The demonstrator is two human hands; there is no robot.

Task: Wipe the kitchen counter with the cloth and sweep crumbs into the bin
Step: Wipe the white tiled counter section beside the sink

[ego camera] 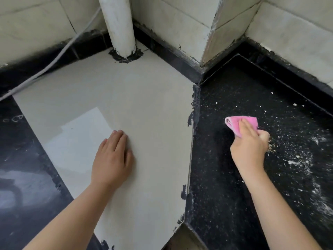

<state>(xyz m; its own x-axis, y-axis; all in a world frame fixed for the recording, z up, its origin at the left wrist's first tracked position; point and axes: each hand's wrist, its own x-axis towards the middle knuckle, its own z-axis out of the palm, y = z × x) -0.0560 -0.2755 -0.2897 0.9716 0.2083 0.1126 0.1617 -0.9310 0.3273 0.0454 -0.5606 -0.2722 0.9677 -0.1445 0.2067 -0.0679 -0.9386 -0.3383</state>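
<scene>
My right hand [249,147] grips a folded pink cloth [234,124] and presses it on the black speckled counter [225,177]. White crumbs and powder [299,159] are scattered over the black counter to the right of the cloth and beyond it. My left hand [112,157] lies flat, fingers together, on the pale grey corner slab [144,105] of the counter. No bin is in view.
A white pipe [119,26] rises from the pale slab at the back corner. A grey cable [46,64] runs along the left wall. Tiled walls [180,24] close the back and right. The counter's front edge [180,230] lies at the bottom centre.
</scene>
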